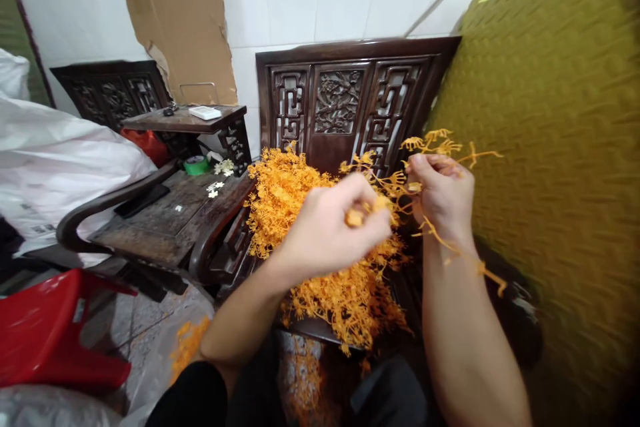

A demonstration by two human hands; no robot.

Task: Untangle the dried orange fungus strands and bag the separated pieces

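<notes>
A large heap of orange plastic sprigs (285,200) covers the seat of the carved dark wooden chair (360,47). My right hand (445,193) is closed around the stem end of some orange branching plastic sprigs (433,141), whose thin arms stick out above and below the fist. Just left of it and over the heap, my left hand (335,227) has its fingers curled round small orange plastic pieces (356,217). These pieces are partly hidden and slightly blurred, so their exact shape cannot be made out.
A yellow textured foam mat (550,147) stands close on the right. To the left are a second wooden chair (145,233) with green tape (197,165) on it, a small side table (185,119), white bags (55,160) and a red stool (50,327). A clear bag (165,333) holds more orange pieces.
</notes>
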